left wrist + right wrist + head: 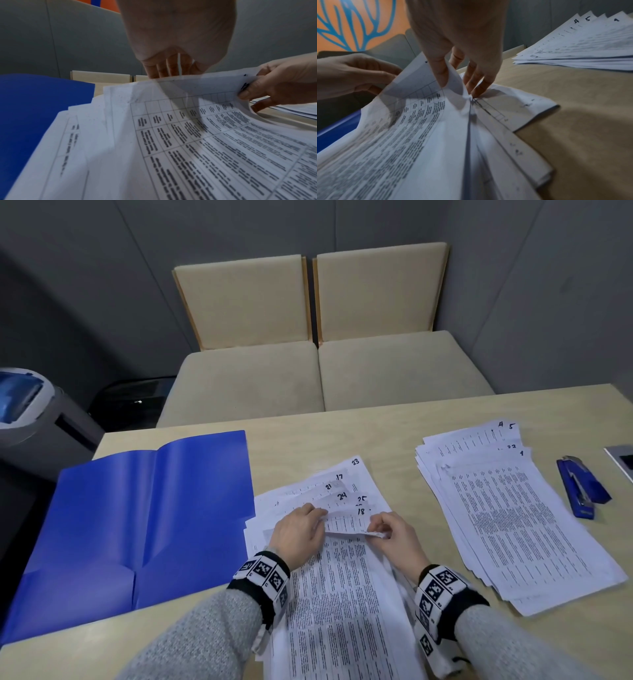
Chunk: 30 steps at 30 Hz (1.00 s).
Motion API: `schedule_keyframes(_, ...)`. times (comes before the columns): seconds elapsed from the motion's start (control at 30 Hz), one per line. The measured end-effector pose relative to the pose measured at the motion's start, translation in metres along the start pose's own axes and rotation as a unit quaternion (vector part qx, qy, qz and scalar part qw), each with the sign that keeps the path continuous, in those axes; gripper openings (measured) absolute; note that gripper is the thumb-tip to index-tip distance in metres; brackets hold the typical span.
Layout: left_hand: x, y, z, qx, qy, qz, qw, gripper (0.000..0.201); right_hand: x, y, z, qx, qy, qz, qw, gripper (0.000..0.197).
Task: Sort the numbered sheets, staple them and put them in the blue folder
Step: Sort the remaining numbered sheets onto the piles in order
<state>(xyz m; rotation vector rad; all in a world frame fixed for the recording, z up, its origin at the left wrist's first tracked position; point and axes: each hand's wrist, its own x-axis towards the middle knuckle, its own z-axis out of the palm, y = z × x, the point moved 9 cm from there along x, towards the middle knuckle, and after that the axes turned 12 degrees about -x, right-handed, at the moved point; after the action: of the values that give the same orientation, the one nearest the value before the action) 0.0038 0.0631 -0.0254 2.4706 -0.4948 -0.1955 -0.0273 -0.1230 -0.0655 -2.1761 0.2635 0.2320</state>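
Observation:
An open blue folder (137, 525) lies on the left of the table. In the middle is a fanned pile of numbered sheets (346, 484) showing 23, 17, 21, 24, 25 and 18. My left hand (301, 530) and right hand (394, 539) both hold the far edge of the pile's top sheet (342, 577), which is lifted and curled. The right hand (453, 33) pinches its right corner, and the left hand (171, 40) curls its fingers behind the edge. A second pile (513, 515) with sheet 1 on top lies to the right, beside a blue stapler (582, 491).
Two beige chairs (308, 354) stand behind the wooden table (394, 440). A grey bin (27, 405) sits on the floor to the left. A flat dark-and-silver object (621, 458) lies at the table's right edge.

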Motion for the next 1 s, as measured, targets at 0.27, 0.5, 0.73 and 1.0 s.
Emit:
schedule_keyframes(0.27,0.006,-0.010,-0.001,-0.133,0.000,-0.081,0.988,0.031,-0.003,-0.006,-0.002,0.008,0.010,-0.012,1.000,0.024)
schedule_keyframes(0.5,0.018,-0.018,0.003,-0.110,-0.037,-0.145,0.983,0.028,-0.004,-0.001,-0.004,-0.029,0.017,0.013,0.999,0.025)
schedule_keyframes(0.73,0.017,-0.019,0.005,-0.099,-0.057,-0.120,0.986,0.016,-0.001,0.004,0.001,-0.022,0.009,-0.001,1.000,0.017)
schedule_keyframes(1.0,0.016,0.005,-0.005,-0.033,0.000,0.028,0.999,0.005,-0.003,0.006,0.004,0.009,0.000,0.012,1.000,0.015)
